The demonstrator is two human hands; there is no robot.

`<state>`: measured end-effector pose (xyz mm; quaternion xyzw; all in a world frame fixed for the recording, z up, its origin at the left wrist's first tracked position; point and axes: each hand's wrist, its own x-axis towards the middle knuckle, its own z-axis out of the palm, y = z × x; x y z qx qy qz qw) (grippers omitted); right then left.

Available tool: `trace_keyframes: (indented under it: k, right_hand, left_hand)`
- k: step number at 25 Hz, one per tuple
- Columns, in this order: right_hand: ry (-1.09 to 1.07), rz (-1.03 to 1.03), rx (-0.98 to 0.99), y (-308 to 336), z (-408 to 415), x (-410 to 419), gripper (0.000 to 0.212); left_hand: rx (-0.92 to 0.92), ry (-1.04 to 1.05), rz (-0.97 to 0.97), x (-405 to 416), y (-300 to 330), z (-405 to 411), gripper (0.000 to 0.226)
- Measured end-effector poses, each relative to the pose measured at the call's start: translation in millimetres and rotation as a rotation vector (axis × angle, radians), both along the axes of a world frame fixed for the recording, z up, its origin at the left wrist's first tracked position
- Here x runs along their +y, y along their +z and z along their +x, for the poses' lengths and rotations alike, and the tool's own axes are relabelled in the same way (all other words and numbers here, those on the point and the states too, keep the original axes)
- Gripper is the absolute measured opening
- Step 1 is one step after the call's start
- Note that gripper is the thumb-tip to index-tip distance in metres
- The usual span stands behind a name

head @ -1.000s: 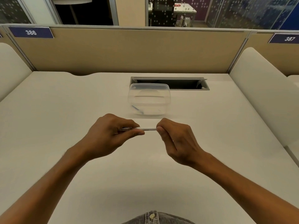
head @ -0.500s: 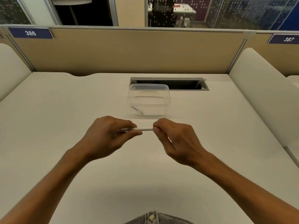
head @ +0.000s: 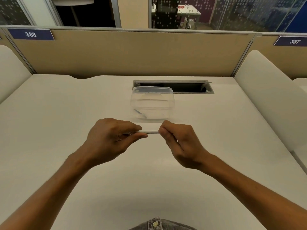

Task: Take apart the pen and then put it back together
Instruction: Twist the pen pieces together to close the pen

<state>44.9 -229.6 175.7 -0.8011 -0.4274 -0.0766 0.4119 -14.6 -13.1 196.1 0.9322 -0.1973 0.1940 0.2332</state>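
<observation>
A thin white pen (head: 152, 132) lies level between my two hands, a little above the white desk (head: 66, 113). My left hand (head: 109, 138) pinches its left part between thumb and fingers, and most of that end is hidden in the fist. My right hand (head: 181, 143) grips the right end with curled fingers, so that tip is hidden too. Only a short white stretch of the barrel shows between the hands.
A clear plastic box (head: 152, 103) stands just beyond the hands, with a small blue-tipped piece (head: 139, 113) lying inside. Behind it is a dark cable slot (head: 191, 87) in the desk. Beige partitions close off the back, and padded side panels rise left and right.
The hands have stayed on the pen and drifted slightly left together. The visible stretch of barrel between them is about the same.
</observation>
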Motion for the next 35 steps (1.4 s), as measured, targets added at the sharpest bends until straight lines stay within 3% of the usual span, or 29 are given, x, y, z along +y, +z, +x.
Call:
trace_keyframes:
  k: [3,4,6,8,11,13,15,18,21,24,29,31,32,33,35]
  right_hand:
    - [0.013,0.168,0.703,8.0,-4.5,9.5,0.044]
    - [0.014,0.185,0.837,10.1,-3.8,10.9,0.047]
    - [0.016,0.172,0.877,9.3,-2.5,10.7,0.048]
    - [-0.019,0.110,0.627,2.4,-2.8,9.4,0.041]
    - [-0.121,-0.103,-0.084,-6.1,1.0,3.9,0.028]
    - [-0.094,-0.191,-0.437,-6.0,8.6,-1.0,0.026]
    - [-0.049,-0.210,-0.623,-6.2,16.5,-6.2,0.024]
    - [-0.029,-0.170,-0.687,-6.4,19.3,-7.3,0.019]
    - [-0.022,-0.105,-0.516,-5.7,14.7,-5.7,0.023]
    - [-0.003,-0.040,-0.201,-3.5,6.1,-3.0,0.034]
    - [0.092,0.124,0.722,2.9,-1.0,3.4,0.041]
    - [0.080,0.123,0.889,3.3,-1.4,2.9,0.045]
    - [0.059,0.095,0.829,1.5,-2.6,2.0,0.044]
    - [0.022,0.031,0.626,-1.5,-3.8,0.1,0.041]
    - [-0.078,-0.171,-0.012,-8.1,-3.9,-4.1,0.032]
  left_hand:
    - [-0.138,0.050,0.292,1.8,-1.2,-0.8,0.031]
    - [-0.149,0.047,0.325,2.6,-2.8,-0.4,0.032]
    - [-0.126,0.040,0.296,2.4,-5.4,1.2,0.034]
    - [-0.079,0.053,0.184,0.6,-5.0,2.2,0.037]
    - [0.051,0.059,-0.005,1.0,-4.0,4.6,0.039]
    - [0.175,0.045,-0.089,3.4,-3.0,5.5,0.039]
    - [0.258,0.018,-0.149,4.2,-2.3,5.8,0.040]
    - [0.274,-0.015,-0.181,2.8,0.3,4.0,0.038]
    - [0.152,-0.009,-0.108,-0.5,4.6,2.1,0.036]
    - [0.017,0.005,-0.002,-2.4,8.0,0.2,0.034]
    - [-0.090,0.032,0.235,-1.5,-0.7,-2.1,0.033]
    - [-0.079,0.044,0.254,-2.9,-7.6,-2.6,0.034]
    - [-0.066,0.049,0.235,-3.3,-9.4,-2.5,0.035]
    - [-0.047,0.054,0.201,-3.4,-10.2,-2.2,0.036]
    - [0.020,0.063,0.104,-2.7,-9.7,-1.9,0.039]
